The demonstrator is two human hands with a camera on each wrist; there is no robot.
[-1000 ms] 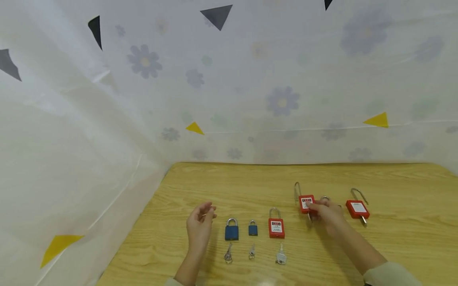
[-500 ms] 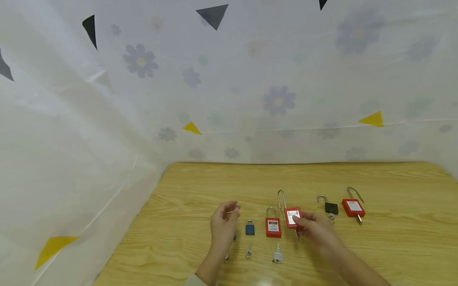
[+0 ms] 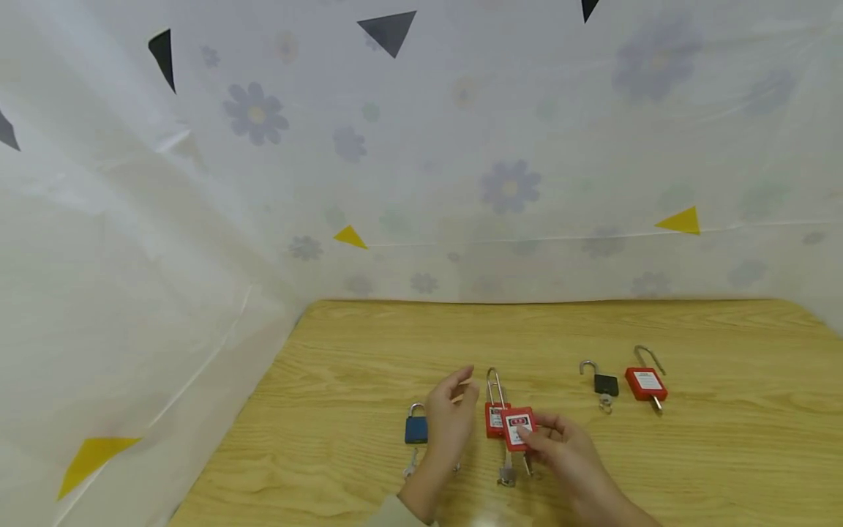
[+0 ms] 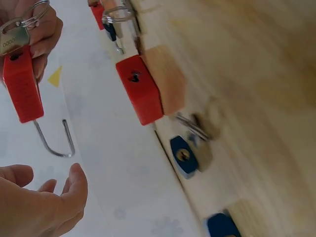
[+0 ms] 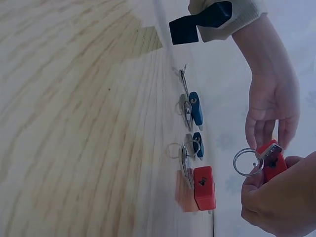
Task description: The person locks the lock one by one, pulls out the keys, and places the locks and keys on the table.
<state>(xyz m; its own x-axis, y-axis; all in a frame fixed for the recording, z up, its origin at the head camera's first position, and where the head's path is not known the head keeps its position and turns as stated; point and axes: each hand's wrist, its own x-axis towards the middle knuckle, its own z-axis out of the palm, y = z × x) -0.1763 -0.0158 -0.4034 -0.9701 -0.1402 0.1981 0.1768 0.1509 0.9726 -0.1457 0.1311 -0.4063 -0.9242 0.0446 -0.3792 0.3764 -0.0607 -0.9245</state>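
My right hand (image 3: 569, 461) pinches a red padlock (image 3: 519, 432) by its body, thumb on the white label. In the left wrist view its shackle (image 4: 54, 148) hangs unlocked and a key (image 4: 15, 40) with a ring sits in its keyhole. Just left of it my left hand (image 3: 451, 413) hovers with loosely bent fingers and nothing in them. A second red padlock (image 3: 494, 419) lies on the table, partly covered by the held one in the head view. A small blue padlock (image 4: 183, 157) shows in the left wrist view but is hidden behind my left hand from the head.
A larger blue padlock (image 3: 416, 430) with keys (image 3: 411, 464) before it lies on the left. Another key (image 3: 506, 476) lies in front of the second red padlock. Farther right are an unlocked black padlock (image 3: 606, 385) and an unlocked red padlock (image 3: 646, 384), both with keys in.
My right hand has carried the red padlock left and nearer, away from beside the black padlock. My left hand has moved right towards it, passing over the blue padlocks.
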